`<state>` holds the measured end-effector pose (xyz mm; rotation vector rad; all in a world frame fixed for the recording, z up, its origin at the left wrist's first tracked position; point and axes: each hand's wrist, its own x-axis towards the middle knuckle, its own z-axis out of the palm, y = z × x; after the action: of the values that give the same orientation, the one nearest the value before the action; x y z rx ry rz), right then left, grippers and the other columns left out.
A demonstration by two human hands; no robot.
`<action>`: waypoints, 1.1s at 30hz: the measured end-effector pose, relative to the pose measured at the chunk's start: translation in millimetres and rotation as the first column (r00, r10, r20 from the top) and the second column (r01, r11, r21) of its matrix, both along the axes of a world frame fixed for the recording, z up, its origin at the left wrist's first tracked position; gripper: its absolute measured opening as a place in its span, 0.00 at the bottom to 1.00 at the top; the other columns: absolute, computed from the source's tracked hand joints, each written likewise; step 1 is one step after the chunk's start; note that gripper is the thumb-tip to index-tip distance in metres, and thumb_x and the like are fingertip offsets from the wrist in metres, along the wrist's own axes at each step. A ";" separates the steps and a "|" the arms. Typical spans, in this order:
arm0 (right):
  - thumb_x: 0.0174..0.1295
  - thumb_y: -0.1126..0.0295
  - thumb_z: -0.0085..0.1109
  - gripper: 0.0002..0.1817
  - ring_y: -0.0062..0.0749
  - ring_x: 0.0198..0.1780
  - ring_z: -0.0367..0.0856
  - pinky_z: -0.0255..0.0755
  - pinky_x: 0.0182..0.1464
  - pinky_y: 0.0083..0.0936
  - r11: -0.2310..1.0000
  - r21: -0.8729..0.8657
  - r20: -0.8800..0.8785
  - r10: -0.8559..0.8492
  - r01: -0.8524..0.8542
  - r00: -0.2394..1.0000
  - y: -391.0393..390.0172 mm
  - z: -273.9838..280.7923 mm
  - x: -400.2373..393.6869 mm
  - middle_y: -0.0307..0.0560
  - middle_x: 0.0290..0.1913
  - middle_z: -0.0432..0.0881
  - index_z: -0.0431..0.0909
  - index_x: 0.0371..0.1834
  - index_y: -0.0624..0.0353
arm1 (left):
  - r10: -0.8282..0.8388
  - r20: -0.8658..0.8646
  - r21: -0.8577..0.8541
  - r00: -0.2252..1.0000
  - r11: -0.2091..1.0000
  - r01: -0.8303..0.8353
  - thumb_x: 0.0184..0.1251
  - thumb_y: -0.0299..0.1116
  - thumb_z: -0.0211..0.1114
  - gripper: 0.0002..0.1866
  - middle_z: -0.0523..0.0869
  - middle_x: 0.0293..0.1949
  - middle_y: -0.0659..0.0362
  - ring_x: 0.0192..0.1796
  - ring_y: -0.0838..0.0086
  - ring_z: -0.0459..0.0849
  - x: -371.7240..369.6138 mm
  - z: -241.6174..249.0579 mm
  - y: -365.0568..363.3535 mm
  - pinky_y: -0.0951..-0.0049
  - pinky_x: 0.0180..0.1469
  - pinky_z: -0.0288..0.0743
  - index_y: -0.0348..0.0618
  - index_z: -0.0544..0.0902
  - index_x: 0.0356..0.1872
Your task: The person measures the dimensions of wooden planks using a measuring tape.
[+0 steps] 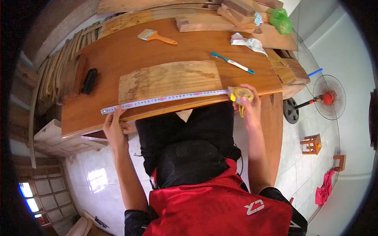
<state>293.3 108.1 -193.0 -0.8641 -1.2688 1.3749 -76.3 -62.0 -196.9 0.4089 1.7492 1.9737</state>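
A wooden board with a curved far edge lies flat on the brown table. Along its near edge runs the extended blade of a yellow tape measure. My left hand pinches the blade near its hooked end, at the board's left corner. The tape's case is gripped in my right hand, just right of the board, with the thumb on its face.
A paintbrush, a toothbrush, a crumpled packet and a black object lie around the board. Wood pieces and a green plastic bag are at the back. On the right stands a fan.
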 end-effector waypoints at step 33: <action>0.62 0.60 0.71 0.26 0.30 0.39 0.85 0.79 0.38 0.23 0.999 0.028 0.011 -0.027 0.026 1.000 1.4 -12.1 -3.0 0.47 0.45 0.84 0.74 0.59 0.59 | 0.007 0.033 -0.003 0.999 1.000 -0.007 0.70 0.41 0.71 0.17 0.90 0.40 0.51 0.11 0.82 0.71 -3.2 -4.2 1.3 0.81 0.14 0.60 0.33 0.84 0.42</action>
<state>290.2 109.4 -205.0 -0.8676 -1.2782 1.3301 -79.5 -60.7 -201.1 0.3679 1.7348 1.9718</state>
